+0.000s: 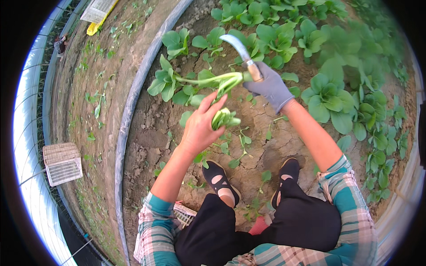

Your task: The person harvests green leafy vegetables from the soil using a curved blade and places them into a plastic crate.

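Observation:
My bare left hand (199, 128) is closed around cut leafy greens (226, 119) that look like bok choy, their pale stalk ends pointing right. Just above its fingers, another green plant (229, 79) stretches leftward, its stalks bent and its leaves hanging over the soil. A grey glove covers my right hand (271, 87), which grips the wooden handle of a curved harvesting knife (237, 46). The blade points up and left, away from me. The root end of the stretched plant meets the gloved fingers; whether they pinch it is hidden.
Leafy plants (329, 96) grow in the bed ahead and to the right. A grey hose or pipe (133, 96) runs along the left. Beyond it sit a plastic crate (63, 164) and another crate (100, 10). Part of a basket (183, 214) shows beside my leg. A person (60, 45) is far left.

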Demonstrator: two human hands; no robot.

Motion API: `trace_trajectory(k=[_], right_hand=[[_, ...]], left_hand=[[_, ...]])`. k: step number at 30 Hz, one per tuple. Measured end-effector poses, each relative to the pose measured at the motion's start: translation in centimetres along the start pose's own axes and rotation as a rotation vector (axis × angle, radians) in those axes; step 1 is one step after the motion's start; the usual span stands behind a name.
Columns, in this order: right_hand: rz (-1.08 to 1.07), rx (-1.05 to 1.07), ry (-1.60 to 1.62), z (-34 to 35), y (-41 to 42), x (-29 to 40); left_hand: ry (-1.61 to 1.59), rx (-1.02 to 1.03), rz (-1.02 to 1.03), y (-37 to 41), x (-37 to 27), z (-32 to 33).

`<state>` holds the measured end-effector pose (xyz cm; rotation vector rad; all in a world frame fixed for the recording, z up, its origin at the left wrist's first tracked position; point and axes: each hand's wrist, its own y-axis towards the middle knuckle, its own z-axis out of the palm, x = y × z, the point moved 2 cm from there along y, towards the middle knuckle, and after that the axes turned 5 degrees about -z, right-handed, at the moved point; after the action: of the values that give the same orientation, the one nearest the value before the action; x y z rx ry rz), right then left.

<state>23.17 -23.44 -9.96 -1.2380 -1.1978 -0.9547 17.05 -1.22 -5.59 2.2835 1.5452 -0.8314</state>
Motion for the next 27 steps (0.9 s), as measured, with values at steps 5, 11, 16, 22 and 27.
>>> trace_trajectory(k=[5, 11, 16, 22, 27], right_hand=[[-0.032, 0.138, -0.023, -0.8, -3.8, 4.6], [-0.022, 0.010, -0.168, -1.9, -8.0, 9.8], [-0.135, 0.312, 0.029, 2.6, -13.8, 18.7], [-0.158, 0.605, 0.017, 6.9, -18.1, 26.0], [-0.286, 0.565, -0.141, 10.5, -20.1, 28.8]], left_hand=[[-0.062, 0.010, 0.008, -3.9, -4.5, -2.7], [-0.226, -0.065, -0.046, -9.5, -7.8, -6.6], [-0.594, -0.022, -0.003, -15.0, -10.4, -10.1], [-0.713, -0.026, 0.074, -22.1, -13.0, -13.9], [-1.041, -0.112, -0.015, -27.5, -13.3, -14.4]])
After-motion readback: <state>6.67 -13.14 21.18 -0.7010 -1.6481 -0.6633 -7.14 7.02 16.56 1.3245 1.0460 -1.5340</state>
